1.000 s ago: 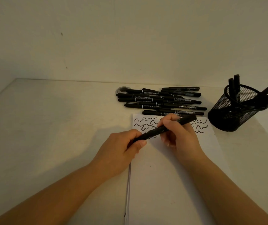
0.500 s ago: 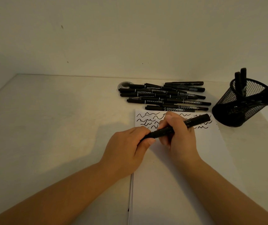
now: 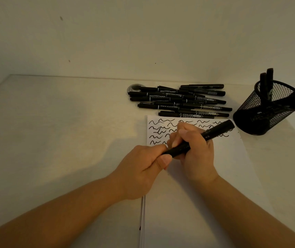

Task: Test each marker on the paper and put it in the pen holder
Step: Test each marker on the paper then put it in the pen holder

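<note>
Dim, warm yellowish light. Soft shadows of the arms spread left across the desk [image 3: 53, 140]. Wide-angle bending curves the far desk edge; fine detail looks slightly soft.

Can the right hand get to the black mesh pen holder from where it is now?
Probably yes. The right hand grips the black marker over the white paper; only bare paper and table separate it from the black mesh pen holder. The left hand pinches the marker's near end.
</note>
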`<state>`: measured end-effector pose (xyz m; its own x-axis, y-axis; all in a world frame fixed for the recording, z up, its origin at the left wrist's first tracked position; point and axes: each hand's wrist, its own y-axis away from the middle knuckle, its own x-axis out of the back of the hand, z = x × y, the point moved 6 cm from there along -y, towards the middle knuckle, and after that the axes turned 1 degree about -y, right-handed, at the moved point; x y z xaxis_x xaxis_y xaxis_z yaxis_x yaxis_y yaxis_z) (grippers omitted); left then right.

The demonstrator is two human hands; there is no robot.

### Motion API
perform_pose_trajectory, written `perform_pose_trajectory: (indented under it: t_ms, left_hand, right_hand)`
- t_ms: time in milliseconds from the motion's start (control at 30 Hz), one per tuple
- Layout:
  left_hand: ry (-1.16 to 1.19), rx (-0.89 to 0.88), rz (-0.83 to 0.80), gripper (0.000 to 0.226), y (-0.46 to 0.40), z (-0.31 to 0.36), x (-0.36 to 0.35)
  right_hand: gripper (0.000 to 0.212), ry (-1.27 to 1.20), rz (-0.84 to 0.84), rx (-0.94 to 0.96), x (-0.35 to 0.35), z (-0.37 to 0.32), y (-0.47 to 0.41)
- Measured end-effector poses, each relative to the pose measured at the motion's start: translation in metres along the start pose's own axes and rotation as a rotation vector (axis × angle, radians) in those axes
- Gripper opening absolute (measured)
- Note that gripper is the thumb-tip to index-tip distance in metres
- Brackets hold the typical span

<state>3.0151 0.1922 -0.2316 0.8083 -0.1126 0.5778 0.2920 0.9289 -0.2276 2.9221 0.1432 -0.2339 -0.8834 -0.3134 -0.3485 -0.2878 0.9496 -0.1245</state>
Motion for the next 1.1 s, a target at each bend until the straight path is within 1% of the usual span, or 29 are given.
perform_pose_trajectory:
  t_ms: [67, 233, 333, 400, 500, 567, 600, 633, 667, 700, 733, 767, 800, 833, 867, 967, 1033, 1100]
  left_hand:
    - [0.021, 0.002, -0.005, 0.027, 0.0, -0.002, -0.002]
    - [0.012, 0.031, 0.062, 0.032, -0.001, -0.007, 0.0]
    - [0.033, 0.071, 0.123, 0.021, -0.003, -0.006, 0.008]
    - [0.073, 0.108, 0.204, 0.013, -0.003, -0.007, 0.016]
    - [0.123, 0.133, 0.337, 0.009, -0.003, -0.008, 0.03]
    - [0.107, 0.132, 0.374, 0.011, -0.004, -0.006, 0.038]
    - [0.088, 0.135, 0.382, 0.016, -0.006, -0.005, 0.042]
    - [0.058, 0.142, 0.39, 0.019, -0.007, -0.004, 0.046]
    - [0.026, 0.146, 0.392, 0.02, -0.01, -0.001, 0.05]
    - [-0.017, 0.142, 0.39, 0.02, -0.013, 0.004, 0.053]
    - [-0.063, 0.126, 0.382, 0.019, -0.017, 0.01, 0.055]
    - [-0.124, 0.1, 0.363, 0.019, -0.022, 0.018, 0.055]
    - [-0.191, 0.066, 0.334, 0.018, -0.028, 0.029, 0.054]
    - [-0.272, 0.026, 0.305, 0.014, -0.035, 0.041, 0.051]
    - [-0.347, -0.013, 0.28, 0.01, -0.041, 0.053, 0.048]
    - [-0.497, -0.153, 0.278, 0.031, -0.061, 0.091, 0.043]
    - [-0.503, -0.225, 0.294, 0.034, -0.074, 0.112, 0.042]
    - [-0.448, -0.244, 0.308, 0.028, -0.089, 0.124, 0.042]
  right_hand:
    - [0.023, 0.001, -0.005, 0.0, 0.0, -0.001, -0.001]
    - [0.027, 0.077, 0.015, -0.014, 0.003, -0.005, -0.004]
    - [0.026, 0.133, -0.021, 0.02, 0.002, -0.013, -0.004]
    - [0.024, 0.189, -0.037, 0.014, 0.004, -0.016, -0.005]
    - [0.025, 0.197, 0.023, -0.053, 0.019, -0.019, -0.005]
    - [0.031, 0.198, 0.074, -0.066, 0.034, -0.028, -0.005]
    - [0.031, 0.231, 0.103, -0.05, 0.043, -0.034, -0.005]
    - [0.029, 0.294, 0.129, -0.019, 0.052, -0.042, -0.005]
    - [0.025, 0.409, 0.142, 0.038, 0.059, -0.052, -0.004]
    - [0.018, 0.586, 0.127, 0.133, 0.062, -0.064, -0.002]
    - [0.01, 0.82, 0.085, 0.244, 0.06, -0.076, 0.0]
    - [0.007, 1.052, 0.025, 0.359, 0.054, -0.086, 0.003]
    - [0.016, 1.228, -0.043, 0.474, 0.048, -0.092, 0.006]
    - [0.024, 1.335, -0.109, 0.554, 0.042, -0.096, 0.008]
    - [0.027, 1.398, -0.15, 0.607, 0.038, -0.1, 0.01]
    - [0.027, 1.467, -0.184, 0.69, 0.032, -0.116, 0.01]
    - [0.022, 1.46, -0.141, 0.718, 0.037, -0.132, 0.007]
    - [0.016, 1.459, -0.073, 0.724, 0.046, -0.15, 0.0]
